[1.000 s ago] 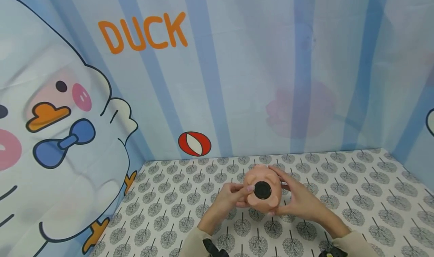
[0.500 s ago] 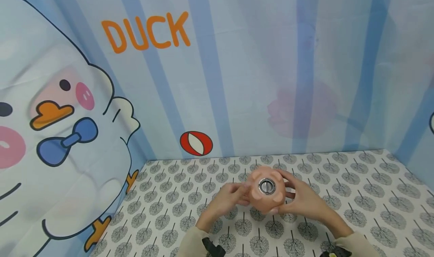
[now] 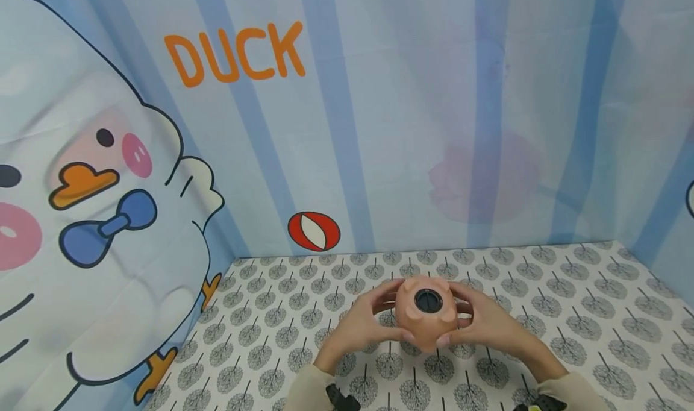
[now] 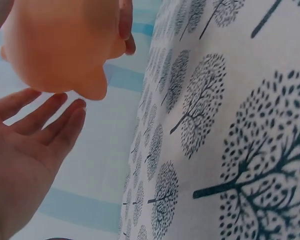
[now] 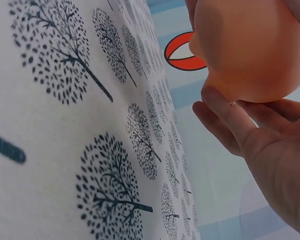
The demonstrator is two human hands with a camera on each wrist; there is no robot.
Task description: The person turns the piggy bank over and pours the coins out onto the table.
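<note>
tree-print worktop (image 3: 260,338) at frame bottom; your l grip (image 3: 362,323) & r grip (image 3: 492,322), part-curled, hold the peach toy (image 3: 425,326) btwn them, raised, lower rt of centre; smooth sides cd slip if either loosens.

Peach object (image 4: 60,45) cut off in both wrist views; right fingers (image 3: 464,291) partly hidden behind it, head view.

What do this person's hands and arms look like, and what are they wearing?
Both the left hand and the right hand are bare, with no gloves showing. The left sleeve and right sleeve are plain cream. By each cuff is something black, cut off by the picture's edge; the right one shows a bit of yellow.
</note>
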